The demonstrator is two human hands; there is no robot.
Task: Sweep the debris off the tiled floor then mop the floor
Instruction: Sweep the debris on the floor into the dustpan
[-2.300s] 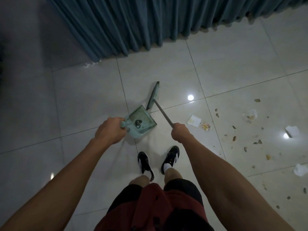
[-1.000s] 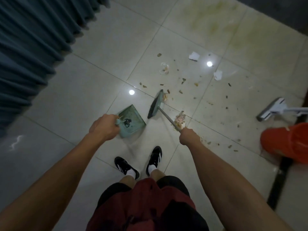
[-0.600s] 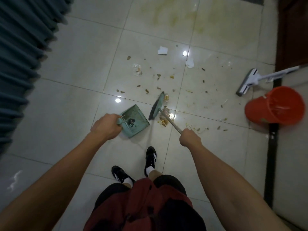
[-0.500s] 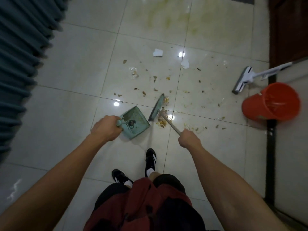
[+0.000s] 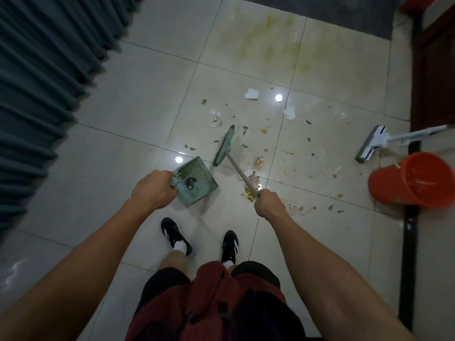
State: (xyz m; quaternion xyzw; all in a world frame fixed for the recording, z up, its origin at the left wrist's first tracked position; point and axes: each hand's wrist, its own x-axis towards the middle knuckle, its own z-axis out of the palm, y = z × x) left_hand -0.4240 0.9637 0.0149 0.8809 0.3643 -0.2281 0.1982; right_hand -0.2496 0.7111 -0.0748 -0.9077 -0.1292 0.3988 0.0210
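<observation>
Tiled floor (image 5: pixel 138 134) bears scattered debris (image 5: pixel 248 193), orange bucket (image 5: pixel 411 179), mop (image 5: pixel 371 143).

Showing on the tiled floor (image 5: pixel 147 99): one green dustpan (image 5: pixel 197 183); one broom (image 5: pixel 225 146); one mop (image 5: pixel 374 141); one orange bucket (image 5: pixel 413 180); two white paper scraps, one (image 5: pixel 252 94) and another (image 5: pixel 290 112); two black shoes, left (image 5: pixel 175 235) and right (image 5: pixel 229 245); small crumbs lying scattered, too many for counting.
</observation>
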